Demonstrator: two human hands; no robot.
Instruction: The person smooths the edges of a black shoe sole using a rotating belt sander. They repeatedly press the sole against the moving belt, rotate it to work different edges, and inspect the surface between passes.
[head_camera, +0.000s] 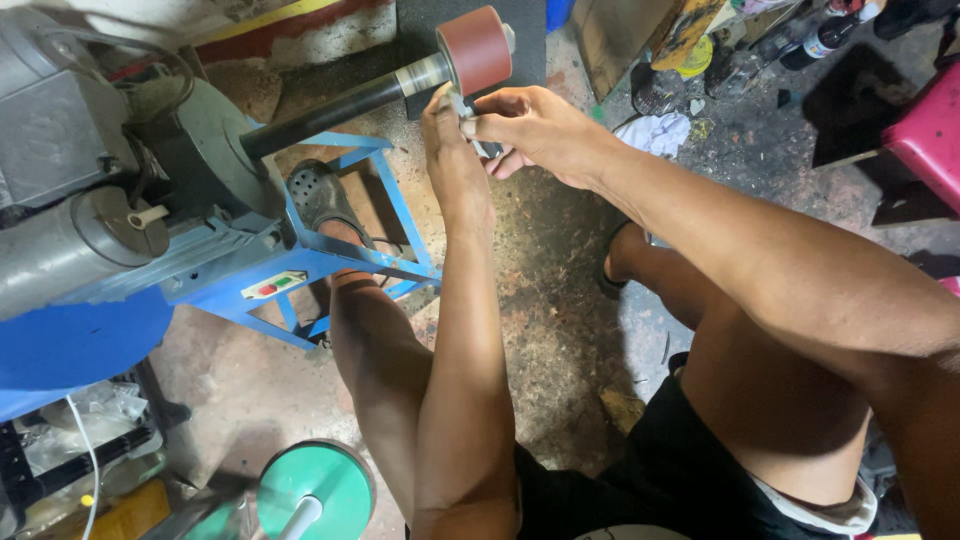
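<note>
A red-brown sanding drum (476, 48) sits at the end of a long black shaft (320, 118) that sticks out of a grey motor (60, 140). Both my hands are up against the drum's lower edge. My left hand (450, 150) and my right hand (530, 125) pinch a small grey metal piece (470, 125) between their fingertips, just under the drum. Most of the piece is hidden by my fingers.
The motor rests on a blue steel frame (370, 240) with a switch box (275, 285). My foot in a grey clog (320, 195) rests by the frame. A green disc (320, 485) lies near. A white rag (655, 132), bottles (820, 35) and a pink stool (930, 130) are beyond.
</note>
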